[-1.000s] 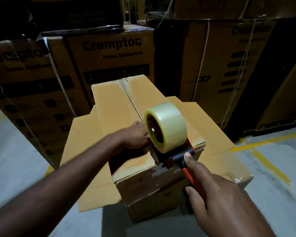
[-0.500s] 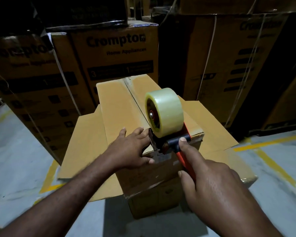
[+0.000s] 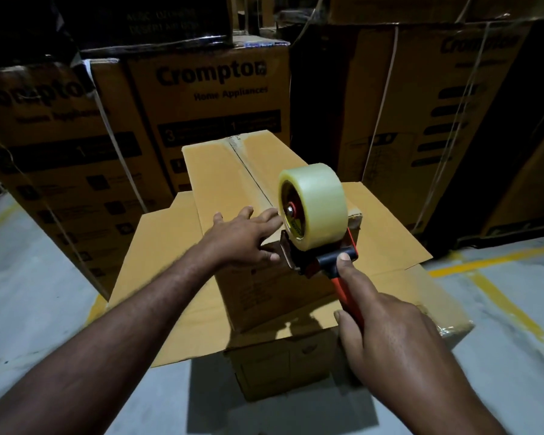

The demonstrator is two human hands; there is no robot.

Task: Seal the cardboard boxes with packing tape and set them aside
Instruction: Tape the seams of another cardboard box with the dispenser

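Under the left hand (image 3: pixel 242 238), spread flat, lay the box (image 3: pixel 220 177); just beside it, the right hand (image 3: pixel 390 337) gripped the tape dispenser (image 3: pixel 316 215).

- Cardboard box (image 3: pixel 220 183) is showing plain brown board, matt and smooth-faced.
- Tape roll (image 3: pixel 324 202) is gleaming: glossy, translucent plastic film.
- Tape dispenser (image 3: pixel 328 260) is showing smooth red and black plastic, with a dull metal-looking front plate.
- Floor (image 3: pixel 44 293) is looking matt, grey, concrete-like.
- Stacked cartons (image 3: pixel 208 98) are showing matt printed cardboard.

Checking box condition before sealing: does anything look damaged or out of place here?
The upper box has a ragged, crushed-looking near-right corner, beside the tape dispenser. It also sits on a lower box whose flaps are splayed open.
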